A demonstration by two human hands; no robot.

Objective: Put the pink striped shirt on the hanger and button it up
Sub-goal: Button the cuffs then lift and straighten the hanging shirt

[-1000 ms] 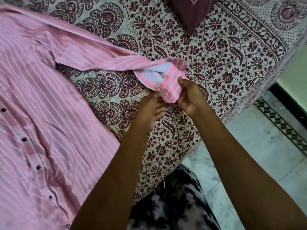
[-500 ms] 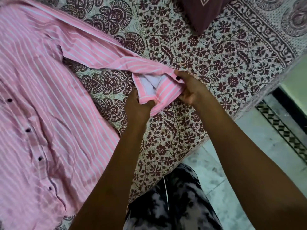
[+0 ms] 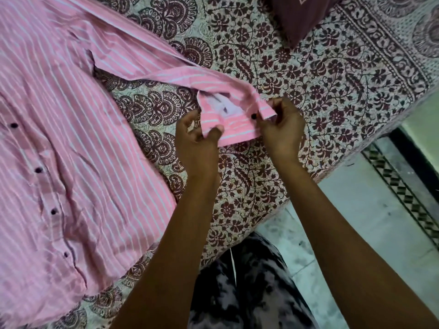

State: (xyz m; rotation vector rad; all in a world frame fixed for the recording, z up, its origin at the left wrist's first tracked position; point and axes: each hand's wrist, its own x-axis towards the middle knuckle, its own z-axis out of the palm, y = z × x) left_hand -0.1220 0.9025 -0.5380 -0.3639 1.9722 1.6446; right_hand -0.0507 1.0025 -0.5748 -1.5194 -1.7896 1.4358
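Observation:
The pink striped shirt (image 3: 71, 162) lies spread flat on the bed at the left, its front closed with a row of dark buttons. One sleeve stretches right to the sleeve cuff (image 3: 234, 125), which shows white lining and a dark cuff button (image 3: 253, 116). My left hand (image 3: 198, 141) pinches the cuff's left edge between thumb and fingers. My right hand (image 3: 281, 129) pinches the cuff's right end, just beside the button. No hanger is in view.
The bed carries a maroon floral bedsheet (image 3: 308, 79). A dark maroon pillow (image 3: 299, 15) lies at the top. The bed edge runs diagonally at the right, with tiled floor (image 3: 370, 222) below it. My patterned trouser leg (image 3: 249, 293) is against the bed's edge.
The cuff has been turned and flattened between my hands, so its dark button now faces up. My left hand shifted from under the cuff to its left edge.

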